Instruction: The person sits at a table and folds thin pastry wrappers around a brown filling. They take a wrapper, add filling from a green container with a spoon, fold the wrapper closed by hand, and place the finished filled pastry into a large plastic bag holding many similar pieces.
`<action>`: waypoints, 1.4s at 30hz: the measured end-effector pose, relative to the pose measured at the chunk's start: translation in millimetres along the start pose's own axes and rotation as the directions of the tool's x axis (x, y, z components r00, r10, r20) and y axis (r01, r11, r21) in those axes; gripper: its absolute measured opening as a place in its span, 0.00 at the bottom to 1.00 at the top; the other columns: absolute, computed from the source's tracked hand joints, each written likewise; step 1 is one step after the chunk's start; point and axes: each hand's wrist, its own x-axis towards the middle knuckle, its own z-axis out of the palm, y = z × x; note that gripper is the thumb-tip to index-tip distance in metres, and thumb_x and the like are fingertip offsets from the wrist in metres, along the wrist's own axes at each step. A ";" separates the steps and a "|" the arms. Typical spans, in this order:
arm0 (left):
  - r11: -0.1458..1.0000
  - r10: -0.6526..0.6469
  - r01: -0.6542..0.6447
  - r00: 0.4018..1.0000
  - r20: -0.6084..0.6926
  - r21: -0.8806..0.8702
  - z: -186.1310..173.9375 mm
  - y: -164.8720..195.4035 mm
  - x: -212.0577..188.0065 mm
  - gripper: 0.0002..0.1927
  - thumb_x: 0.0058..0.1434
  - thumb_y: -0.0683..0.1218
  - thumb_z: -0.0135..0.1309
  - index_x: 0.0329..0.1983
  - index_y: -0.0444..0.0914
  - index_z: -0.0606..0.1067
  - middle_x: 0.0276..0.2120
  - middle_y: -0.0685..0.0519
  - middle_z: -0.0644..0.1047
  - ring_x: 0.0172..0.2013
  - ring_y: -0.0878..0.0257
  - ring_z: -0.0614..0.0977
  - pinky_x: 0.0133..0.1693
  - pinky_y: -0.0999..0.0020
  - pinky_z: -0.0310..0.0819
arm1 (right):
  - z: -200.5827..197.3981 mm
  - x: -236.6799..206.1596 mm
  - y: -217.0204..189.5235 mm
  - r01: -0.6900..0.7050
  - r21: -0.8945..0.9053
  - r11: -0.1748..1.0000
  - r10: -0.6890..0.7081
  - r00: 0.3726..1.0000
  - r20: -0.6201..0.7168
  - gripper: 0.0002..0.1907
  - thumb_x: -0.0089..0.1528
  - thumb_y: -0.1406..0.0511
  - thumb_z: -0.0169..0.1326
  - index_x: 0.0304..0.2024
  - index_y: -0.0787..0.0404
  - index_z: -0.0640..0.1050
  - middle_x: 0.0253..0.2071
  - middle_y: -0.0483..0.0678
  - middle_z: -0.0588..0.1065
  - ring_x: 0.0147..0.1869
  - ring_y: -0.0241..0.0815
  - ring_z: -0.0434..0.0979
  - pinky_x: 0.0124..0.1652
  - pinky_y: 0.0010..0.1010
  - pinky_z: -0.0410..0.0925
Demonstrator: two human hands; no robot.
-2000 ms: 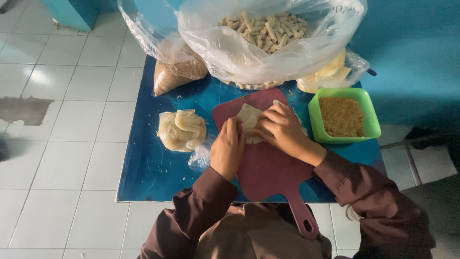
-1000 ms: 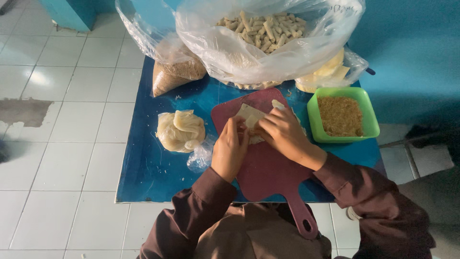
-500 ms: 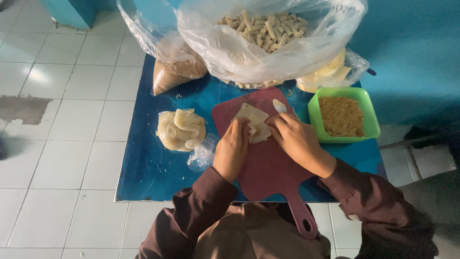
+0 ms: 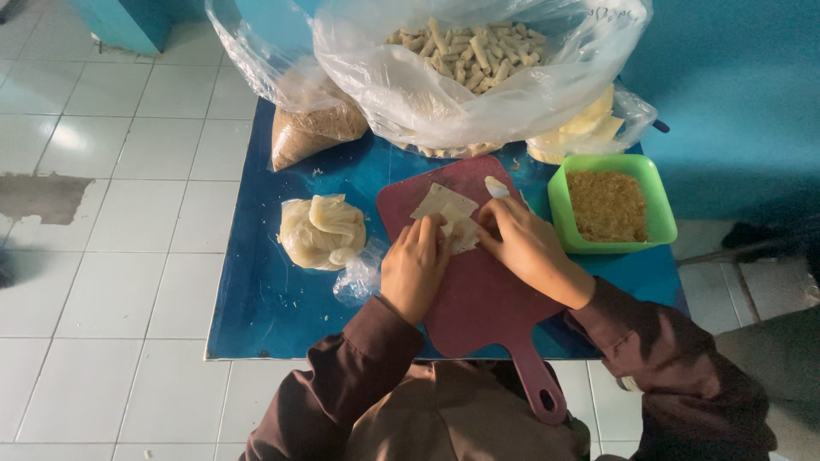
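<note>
**Both hands on the wrapper at the cutting board**

Your left hand (image 4: 416,265) lies palm down on the dark red cutting board (image 4: 487,299), its fingers (image 4: 431,235) curled over the near edge of the pale dough wrapper (image 4: 448,213). Your right hand (image 4: 525,243) meets it from the other side, fingertips bent and pressing the same wrapper; whether either hand pinches the sheet or only presses it cannot be told. The wrapper lies flat on the upper part of the board, one corner pointing away from you. The board rests on the blue counter (image 4: 273,299). Just right of the board stands a green tub (image 4: 658,218) of brown crumbs. To the left lies a bag of folded wrappers (image 4: 323,230). Beyond the board sits a large clear bag of finished rolls (image 4: 470,51).
</note>
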 end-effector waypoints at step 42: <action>0.999 0.011 -0.012 0.999 0.048 0.029 0.3 -7.8 -1.9 0.12 0.63 0.44 0.57 0.48 0.39 0.72 0.34 0.49 0.78 0.37 0.51 0.81 0.42 0.57 0.75 | 4.0 16.0 -3.3 0.095 0.319 0.943 -0.136 0.985 0.110 0.10 0.61 0.70 0.60 0.45 0.65 0.77 0.42 0.52 0.80 0.47 0.47 0.84 0.43 0.33 0.73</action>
